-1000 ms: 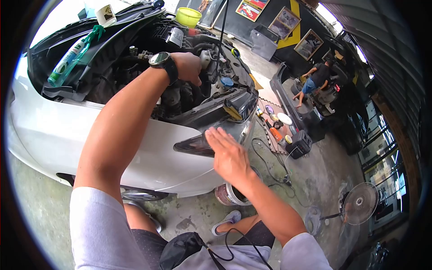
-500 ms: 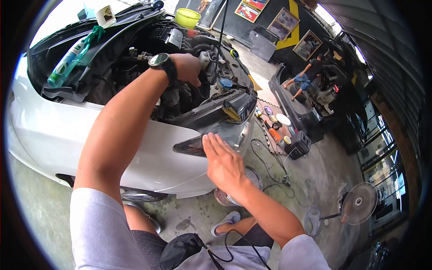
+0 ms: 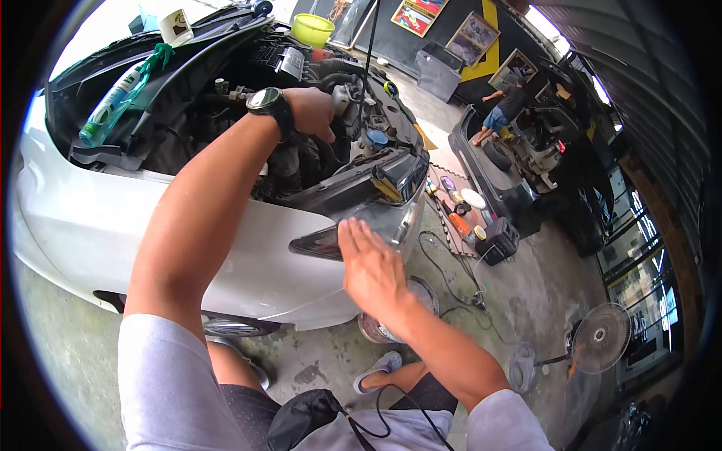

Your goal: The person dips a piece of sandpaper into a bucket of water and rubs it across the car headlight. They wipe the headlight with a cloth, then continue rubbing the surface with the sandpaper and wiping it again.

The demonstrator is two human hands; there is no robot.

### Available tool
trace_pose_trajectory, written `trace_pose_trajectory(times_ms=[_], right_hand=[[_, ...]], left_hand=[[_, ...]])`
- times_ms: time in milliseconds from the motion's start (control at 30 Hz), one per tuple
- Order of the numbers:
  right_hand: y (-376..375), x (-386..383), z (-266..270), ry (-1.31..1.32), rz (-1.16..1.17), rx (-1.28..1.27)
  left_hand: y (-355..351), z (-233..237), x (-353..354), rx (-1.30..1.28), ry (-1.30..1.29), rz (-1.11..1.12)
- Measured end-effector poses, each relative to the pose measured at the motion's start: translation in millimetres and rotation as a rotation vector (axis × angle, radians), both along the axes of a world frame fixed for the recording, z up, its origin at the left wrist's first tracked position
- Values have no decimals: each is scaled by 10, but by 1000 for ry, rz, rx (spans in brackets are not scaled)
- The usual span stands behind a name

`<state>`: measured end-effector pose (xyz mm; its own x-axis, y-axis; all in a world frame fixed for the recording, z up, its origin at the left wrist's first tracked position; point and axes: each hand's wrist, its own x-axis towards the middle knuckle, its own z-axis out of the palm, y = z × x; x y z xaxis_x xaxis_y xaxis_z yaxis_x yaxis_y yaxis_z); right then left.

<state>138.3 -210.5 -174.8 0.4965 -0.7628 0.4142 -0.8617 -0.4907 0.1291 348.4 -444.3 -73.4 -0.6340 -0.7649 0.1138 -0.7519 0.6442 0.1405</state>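
Observation:
My right hand lies flat on the clear headlight of a white car, its fingers stretched out and close together, with nothing visible in it. My left hand, with a watch on the wrist, reaches into the engine bay. Its thumb points down and the other fingers are mostly hidden, so I cannot see whether they hold anything. Just beyond it are a pale reservoir and a blue cap.
A spray bottle, a cup and a yellow bucket sit on the car. By my feet stands a bucket. Bottles and pads, cables and a fan are to the right. Another person is at a dark car.
My right hand has shifted slightly over the headlight, still flat. My left hand has barely moved. The person in the background has moved a little to the left.

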Motion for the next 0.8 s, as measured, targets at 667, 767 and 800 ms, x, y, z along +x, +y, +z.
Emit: trace_pose_trajectory(times_ms=[667,767,800], right_hand=[[38,-50,-67,17,33,10],[-33,-11,3,24,12,33],[21,-19,-18,22,17,30]], left_hand=[[24,-42,-40,-5,0,-8],[41,17,-54,62,-32,33],[59,27,-38,59,-34,39]])
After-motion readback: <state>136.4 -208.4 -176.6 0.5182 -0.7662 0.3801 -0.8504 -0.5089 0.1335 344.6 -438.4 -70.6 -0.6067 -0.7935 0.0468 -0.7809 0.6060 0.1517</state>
